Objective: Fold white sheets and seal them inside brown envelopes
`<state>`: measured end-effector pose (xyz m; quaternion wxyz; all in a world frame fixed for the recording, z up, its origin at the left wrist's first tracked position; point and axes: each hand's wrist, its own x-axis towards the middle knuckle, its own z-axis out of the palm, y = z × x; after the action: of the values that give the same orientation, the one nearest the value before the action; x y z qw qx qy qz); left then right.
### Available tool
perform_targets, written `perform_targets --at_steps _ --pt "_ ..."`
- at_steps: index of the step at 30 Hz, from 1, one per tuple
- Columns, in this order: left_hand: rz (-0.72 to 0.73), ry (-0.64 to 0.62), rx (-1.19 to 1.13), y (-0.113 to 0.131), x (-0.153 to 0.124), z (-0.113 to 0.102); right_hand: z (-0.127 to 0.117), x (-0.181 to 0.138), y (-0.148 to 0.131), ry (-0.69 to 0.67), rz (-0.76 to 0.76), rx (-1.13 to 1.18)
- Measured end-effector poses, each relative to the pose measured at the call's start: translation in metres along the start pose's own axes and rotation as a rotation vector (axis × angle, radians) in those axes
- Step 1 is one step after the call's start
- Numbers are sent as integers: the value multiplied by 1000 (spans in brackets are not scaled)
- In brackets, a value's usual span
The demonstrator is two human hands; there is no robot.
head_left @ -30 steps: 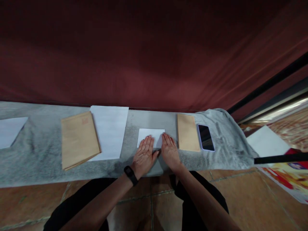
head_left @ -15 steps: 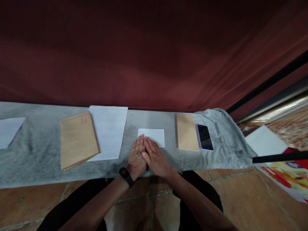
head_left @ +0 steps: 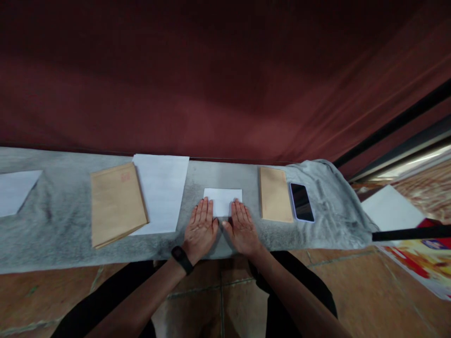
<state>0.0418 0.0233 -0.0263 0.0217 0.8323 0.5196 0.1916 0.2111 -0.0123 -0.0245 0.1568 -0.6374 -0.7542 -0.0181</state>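
Note:
A small white rectangle of paper (head_left: 222,201), seemingly folded, lies flat on the grey cloth (head_left: 225,176) before me. My left hand (head_left: 201,230) rests palm down with straight fingers, its tips over the paper's left edge. On the right edge lies my right hand (head_left: 242,228), also flat, with the thumb held out from the fingers. Bare paper shows between the two hands. Neither hand grips anything. A black band (head_left: 182,259) is around my left wrist.
Left of my hands are larger white sheets (head_left: 164,192), partly under brown envelopes (head_left: 118,202). Another white sheet (head_left: 17,190) lies far left. To the right are a brown envelope (head_left: 276,195) and a phone (head_left: 302,202). A dark red fabric wall (head_left: 225,94) rises behind.
My hands were together on the lower left of the small paper. My right hand has slid right to the other edge, and the hands are now apart.

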Motion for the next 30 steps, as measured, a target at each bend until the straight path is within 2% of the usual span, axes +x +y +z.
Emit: perform_targets --at_steps 13,16,19,21,25,30 --pt "-66 56 13 -9 5 -6 -1 -10 11 37 60 -56" --pt "11 29 -37 0 11 -10 -2 -9 9 28 71 -63" --pt "186 -79 -90 19 15 -9 -5 -8 8 -3 83 -80" --pt "245 -132 -102 31 17 -6 -6 -8 8 -28 71 -96" --pt "219 -153 -89 40 23 3 -8 -7 9 -48 68 -113" --pt "178 -141 -66 31 31 9 -8 -7 10 -38 64 -99"
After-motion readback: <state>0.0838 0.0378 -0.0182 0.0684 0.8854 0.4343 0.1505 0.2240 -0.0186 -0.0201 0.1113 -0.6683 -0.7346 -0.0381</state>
